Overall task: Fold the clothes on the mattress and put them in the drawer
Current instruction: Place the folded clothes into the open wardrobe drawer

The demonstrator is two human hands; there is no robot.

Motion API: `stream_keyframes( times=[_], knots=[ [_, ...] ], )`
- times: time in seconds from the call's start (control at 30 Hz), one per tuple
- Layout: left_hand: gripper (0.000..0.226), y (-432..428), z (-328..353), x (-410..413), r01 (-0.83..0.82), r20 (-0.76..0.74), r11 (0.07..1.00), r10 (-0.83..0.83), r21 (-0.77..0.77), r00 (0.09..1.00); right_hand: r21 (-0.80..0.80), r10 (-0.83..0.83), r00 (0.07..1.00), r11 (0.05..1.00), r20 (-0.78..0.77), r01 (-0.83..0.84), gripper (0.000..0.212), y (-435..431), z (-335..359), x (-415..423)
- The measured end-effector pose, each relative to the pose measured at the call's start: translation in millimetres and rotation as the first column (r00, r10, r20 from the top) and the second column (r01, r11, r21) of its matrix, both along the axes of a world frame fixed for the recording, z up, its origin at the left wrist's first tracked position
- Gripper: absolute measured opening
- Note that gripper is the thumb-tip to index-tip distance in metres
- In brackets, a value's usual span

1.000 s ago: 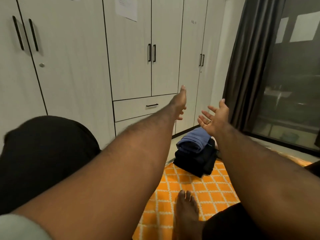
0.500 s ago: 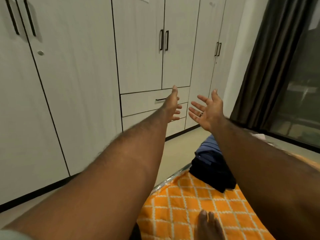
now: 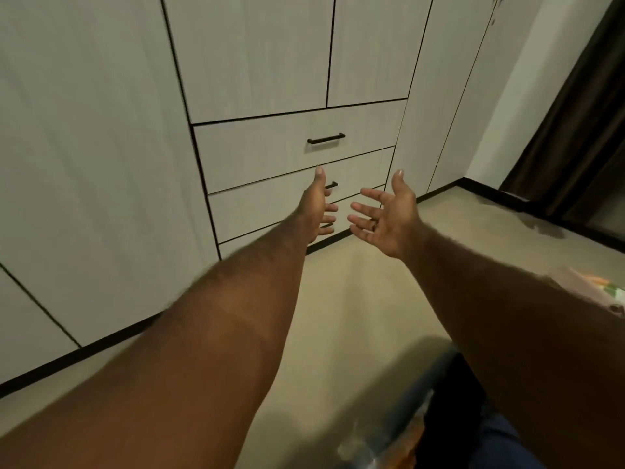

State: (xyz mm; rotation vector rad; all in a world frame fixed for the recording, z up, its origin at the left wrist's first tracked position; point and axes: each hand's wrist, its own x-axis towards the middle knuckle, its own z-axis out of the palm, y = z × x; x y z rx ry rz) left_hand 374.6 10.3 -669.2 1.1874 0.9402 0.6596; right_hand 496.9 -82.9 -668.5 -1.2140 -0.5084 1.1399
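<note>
- The stack of folded dark and blue clothes [image 3: 453,414] has slid from mid-view to the bottom right edge. It lies on the corner of the orange patterned mattress [image 3: 413,446], partly hidden under the right forearm. Only a blurred corner shows, so I cannot tell which way its long axis runs.
- This shift suggests the head has swung and leaned towards the wardrobe. Folding looks finished, and the step in hand is probably opening a drawer before the stack is carried over.
- The left hand [image 3: 318,211] stays stretched out in front, fingers apart and straight, holding nothing, thumb up.
- The right hand [image 3: 389,214] is just beside it, palm turned inward, fingers spread and empty, as before. The two palms face each other without touching.
- Beyond a strip of beige floor [image 3: 338,316], the drawers now fill the centre and look far larger than a second ago.
- The lower drawer [image 3: 263,211] sits behind the left hand, its handle mostly hidden.
- The upper pale wood-grain drawer [image 3: 270,154] is closed. Its front faces the room, its long axis runs along the wardrobe face, rising to the right in this tilted view, and its black bar handle [image 3: 326,139] follows that line.
- A dark curtain [image 3: 575,113] hangs far right.
</note>
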Motion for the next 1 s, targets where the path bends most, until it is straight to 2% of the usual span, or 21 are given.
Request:
stream_keyframes(
  times=[0.13,0.33,0.53,0.77,1.0],
  knots=[
    [0.079,36.3,-7.6,44.4,0.013,0.042,0.997,-0.01,-0.074,0.999,-0.03,-0.021,0.999,0.999,-0.028,0.02,0.082,44.1,-13.6,42.0],
    [0.081,79.6,18.2,44.3,-0.04,-0.013,0.99,0.039,-0.133,0.999,-0.078,-0.043,0.988,0.996,-0.151,0.031,0.082,81.8,7.8,60.5],
    [0.081,126.3,96.9,27.1,-0.084,-0.039,0.973,0.078,-0.215,0.996,-0.132,-0.042,0.977,0.991,-0.209,0.015,0.081,111.7,94.7,59.4],
    [0.08,158.8,205.1,-27.8,-0.113,-0.05,0.916,0.102,-0.385,0.994,-0.151,-0.069,0.941,0.988,-0.33,0.019,0.08,157.5,214.3,9.8],
    [0.081,181.6,322.8,-83.8,-0.122,-0.055,0.907,0.109,-0.402,0.993,-0.113,-0.143,0.905,0.988,-0.401,0.106,0.081,185.4,315.0,-51.2]
  ],
)
